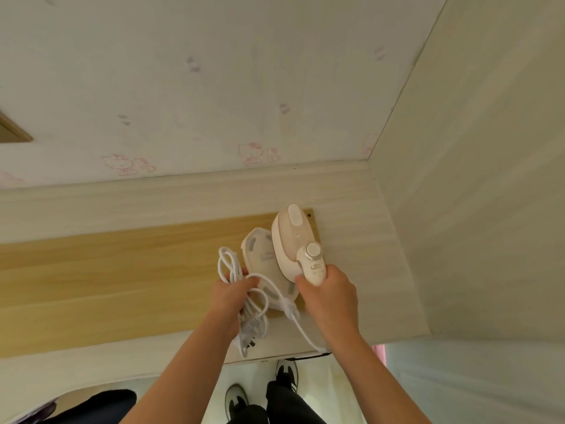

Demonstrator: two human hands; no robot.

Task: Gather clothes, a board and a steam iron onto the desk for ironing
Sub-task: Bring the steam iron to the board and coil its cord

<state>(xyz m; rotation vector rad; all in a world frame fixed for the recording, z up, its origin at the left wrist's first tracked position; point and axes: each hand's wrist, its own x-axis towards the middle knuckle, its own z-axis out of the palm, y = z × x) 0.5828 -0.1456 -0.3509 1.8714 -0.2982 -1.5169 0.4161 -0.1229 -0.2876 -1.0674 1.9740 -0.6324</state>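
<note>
No text can be read. The stand [263,257] bears a faint mark and the iron [293,234] has tiny handle marks. Both are too blurred to read.

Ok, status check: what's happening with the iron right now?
Right hand grips steam iron by handle, above the board. Left hand holds bundled cord. Base tray beside iron. No clothes in view.

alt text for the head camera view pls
A person's right hand holds a pale steam iron by its handle over a wooden board on a white desk, while the left hand grips its coiled white cord.
</note>
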